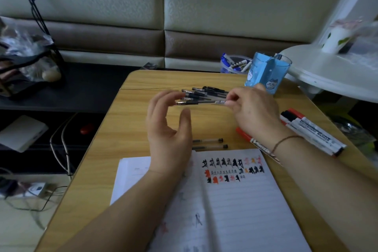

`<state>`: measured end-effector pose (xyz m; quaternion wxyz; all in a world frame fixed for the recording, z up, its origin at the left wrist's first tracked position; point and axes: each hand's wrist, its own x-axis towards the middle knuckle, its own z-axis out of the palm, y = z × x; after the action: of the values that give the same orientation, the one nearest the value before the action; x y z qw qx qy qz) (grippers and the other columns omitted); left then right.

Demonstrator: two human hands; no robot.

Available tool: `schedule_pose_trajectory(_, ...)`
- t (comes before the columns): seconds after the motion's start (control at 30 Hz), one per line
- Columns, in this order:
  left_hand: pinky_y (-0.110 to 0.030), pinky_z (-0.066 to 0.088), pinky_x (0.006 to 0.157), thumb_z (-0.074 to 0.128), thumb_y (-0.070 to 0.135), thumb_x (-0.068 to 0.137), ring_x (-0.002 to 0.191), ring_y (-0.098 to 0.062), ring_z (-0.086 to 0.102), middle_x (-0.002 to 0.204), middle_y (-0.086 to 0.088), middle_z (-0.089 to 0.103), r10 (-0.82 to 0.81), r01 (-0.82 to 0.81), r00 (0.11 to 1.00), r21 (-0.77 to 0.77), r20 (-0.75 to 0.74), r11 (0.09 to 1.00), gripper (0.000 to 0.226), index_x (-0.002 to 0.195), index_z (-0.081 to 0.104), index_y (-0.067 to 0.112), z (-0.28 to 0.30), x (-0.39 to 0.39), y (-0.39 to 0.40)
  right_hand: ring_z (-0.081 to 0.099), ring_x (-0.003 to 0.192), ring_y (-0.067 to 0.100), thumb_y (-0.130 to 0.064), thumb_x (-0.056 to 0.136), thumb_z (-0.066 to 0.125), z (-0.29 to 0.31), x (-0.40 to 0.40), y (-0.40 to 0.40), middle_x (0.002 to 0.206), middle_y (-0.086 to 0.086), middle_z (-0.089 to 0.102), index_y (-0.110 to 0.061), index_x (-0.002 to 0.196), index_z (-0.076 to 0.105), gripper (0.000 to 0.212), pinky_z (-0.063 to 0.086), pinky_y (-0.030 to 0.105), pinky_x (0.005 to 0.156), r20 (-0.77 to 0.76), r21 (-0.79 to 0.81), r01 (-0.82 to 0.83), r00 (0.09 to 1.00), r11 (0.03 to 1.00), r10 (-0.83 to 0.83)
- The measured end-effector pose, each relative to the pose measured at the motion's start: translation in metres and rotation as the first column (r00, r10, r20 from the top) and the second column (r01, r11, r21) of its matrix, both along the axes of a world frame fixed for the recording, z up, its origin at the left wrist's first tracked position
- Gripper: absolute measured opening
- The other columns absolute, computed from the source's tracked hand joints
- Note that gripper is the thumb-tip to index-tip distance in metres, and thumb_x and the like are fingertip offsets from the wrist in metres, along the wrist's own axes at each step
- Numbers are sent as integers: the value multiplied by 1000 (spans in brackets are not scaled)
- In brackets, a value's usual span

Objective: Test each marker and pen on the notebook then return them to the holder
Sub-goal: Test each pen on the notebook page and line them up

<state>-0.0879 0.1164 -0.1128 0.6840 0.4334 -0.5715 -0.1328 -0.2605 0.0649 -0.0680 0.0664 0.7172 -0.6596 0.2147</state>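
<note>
- Head view: the right hand [255,108] is pinching the rear end of a slim black-and-clear gel pen [201,102] between thumb and fingertips, holding it level just above the wooden table [126,129].
- The left hand [169,127] is hovering with fingers spread and loosely curved, its fingertips close to the pen's tip end; whether they are touching it I cannot tell.
- Risk, as I judge it: the pinch is sitting at one far end, so the pen could be tipping or slipping out if the left hand tugs at the cap.
- Another risk: the pile of black pens [204,92] is lying just beyond both hands, and a careless sweep could be sending them rolling off the table.
- The blue cartoon-printed pen holder [263,75] is standing just beyond the right hand.
- The open lined notebook [235,200], bearing black and red test marks, is lying beneath the forearms, nearer the person than either hand.
- Several red and black whiteboard markers [311,131] are resting to the right of the right wrist.
</note>
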Motion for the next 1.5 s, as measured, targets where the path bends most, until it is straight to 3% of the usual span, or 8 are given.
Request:
schedule_pose_trajectory(0.17,-59,29,103,62,35,89,126,-19,47,126,9,58,140,-176,931,78,337,981,33,120,62,25,1,-7,4,64,80,0,-29,89,64,30,-24,57,79,-12,69,-28,90,65,2,49,12,66,440,-57,-201,874,978,205)
schedule_pose_trajectory(0.37,-48,44,81,47,28,99,89,-21,58,97,4,67,-68,98,813,-21,579,995,26,104,67,12,3,-10,10,59,66,23,-44,77,61,16,-43,106,73,7,69,-25,79,66,20,48,34,62,951,-138,-334,217,932,219)
schedule_pose_trajectory(0.43,-42,47,72,45,18,99,85,-23,58,97,-4,63,-246,280,744,44,622,959,25,110,64,5,5,-13,14,60,65,23,-50,76,64,4,-38,108,71,6,68,-25,79,68,25,51,34,60,974,-110,-372,144,922,174)
schedule_pose_trajectory(0.57,-33,46,69,45,19,100,79,-23,55,94,-4,58,-420,446,611,147,671,883,26,116,60,6,9,-17,19,65,67,23,-50,79,70,-15,-26,108,73,9,69,-16,89,70,35,54,33,62,946,-29,-406,285,913,157)
schedule_pose_trajectory(0.8,-37,52,61,54,30,101,64,-16,63,83,12,71,-603,574,578,252,549,779,20,100,70,17,10,-17,20,65,57,22,-17,85,61,-18,-30,110,66,11,68,-2,76,61,18,53,25,58,926,-75,-538,276,839,259)
schedule_pose_trajectory(1.03,-27,37,59,37,24,95,61,-11,46,68,4,49,-553,506,758,222,346,833,33,121,56,14,5,-12,16,70,76,38,-43,87,51,-16,-45,110,81,21,71,-10,99,71,41,58,40,60,981,-38,-485,148,874,125)
schedule_pose_trajectory(1.2,-32,40,68,34,0,96,73,-17,46,85,-5,50,-504,474,850,198,152,858,35,127,45,11,-2,-11,9,62,47,19,-18,79,75,-28,-45,112,60,9,68,-11,76,66,13,48,26,43,844,95,-388,520,917,133)
schedule_pose_trajectory(1.5,-28,53,77,54,5,93,85,-14,67,105,5,70,-563,525,819,252,111,813,42,132,52,20,-5,-12,9,45,36,1,2,84,69,-46,-44,107,41,-3,38,-8,54,40,43,36,14,41,858,-39,-277,483,960,174)
